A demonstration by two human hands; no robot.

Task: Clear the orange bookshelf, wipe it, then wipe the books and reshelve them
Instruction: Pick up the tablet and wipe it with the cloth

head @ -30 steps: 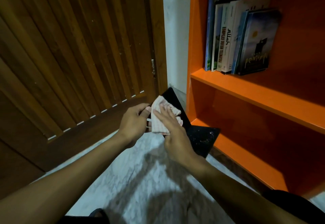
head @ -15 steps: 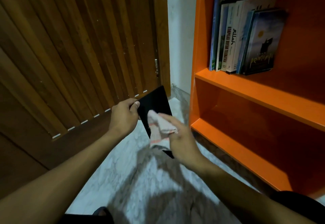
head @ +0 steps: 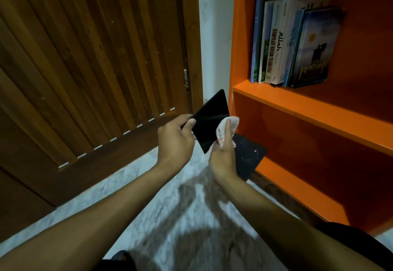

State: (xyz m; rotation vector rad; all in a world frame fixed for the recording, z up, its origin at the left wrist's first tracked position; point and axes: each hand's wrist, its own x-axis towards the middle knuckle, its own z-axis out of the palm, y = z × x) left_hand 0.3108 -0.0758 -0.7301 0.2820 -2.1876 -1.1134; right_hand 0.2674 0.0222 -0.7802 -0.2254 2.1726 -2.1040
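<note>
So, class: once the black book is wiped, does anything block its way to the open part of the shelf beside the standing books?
Nothing visible does. The black book is held left of the shelf, whose board right of the standing books shows bare.

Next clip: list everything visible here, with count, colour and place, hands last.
bookshelf: one, orange, right.
shelved books: about six, blue and white, upright on the upper shelf.
black book: one, held between both hands.
speckled book: one, dark, leaning at the bottom shelf, behind the right hand.
cloth: one, white with pink stripes, against the black book.
door: one, brown, slatted, left.
floor: pale marble.
left hand: grips the black book.
right hand: holds the cloth.
</note>
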